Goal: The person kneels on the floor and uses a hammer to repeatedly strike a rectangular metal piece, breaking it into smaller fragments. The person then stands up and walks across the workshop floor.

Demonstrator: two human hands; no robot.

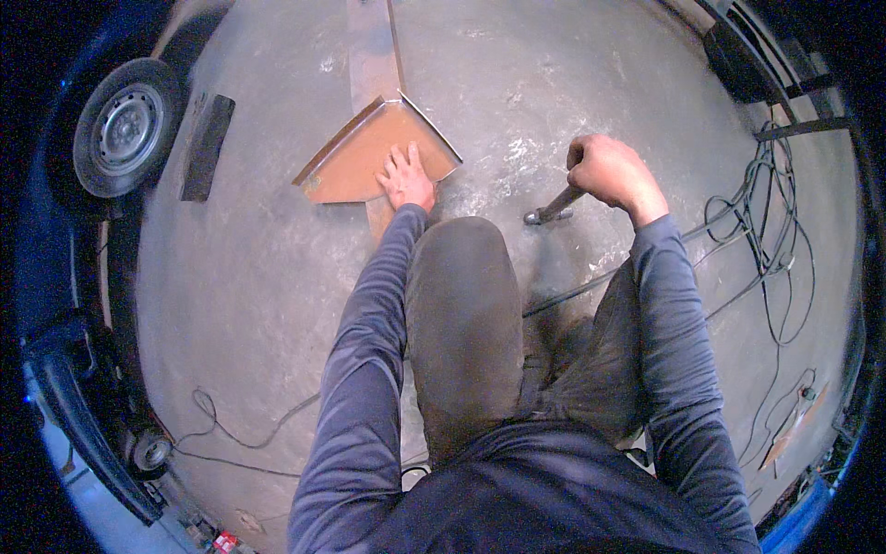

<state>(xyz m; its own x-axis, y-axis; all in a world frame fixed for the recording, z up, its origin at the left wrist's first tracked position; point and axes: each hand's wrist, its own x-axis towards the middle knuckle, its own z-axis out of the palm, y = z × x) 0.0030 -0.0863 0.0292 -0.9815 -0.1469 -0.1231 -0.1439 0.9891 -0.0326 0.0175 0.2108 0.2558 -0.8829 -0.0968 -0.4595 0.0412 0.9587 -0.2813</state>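
A flat copper-brown sheet metal piece [355, 164] with raised, folded edges lies on top of a long board [371, 55] on the floor. My left hand [406, 177] rests flat on this sheet near its right side, fingers spread. To the right, my right hand [609, 174] is closed around the handle of a hammer [560, 203]. The hammer's metal head points down, low over the floor or touching it; I cannot tell which. A gap of bare floor separates the hammer from the sheet.
A car wheel [125, 129] stands at the far left, beside a dark flat block [209, 148]. Tangled black cables [761, 217] lie on the right, one running toward my legs. Another thin cable [240, 445] curls at lower left. A dark metal frame [784, 92] stands at upper right.
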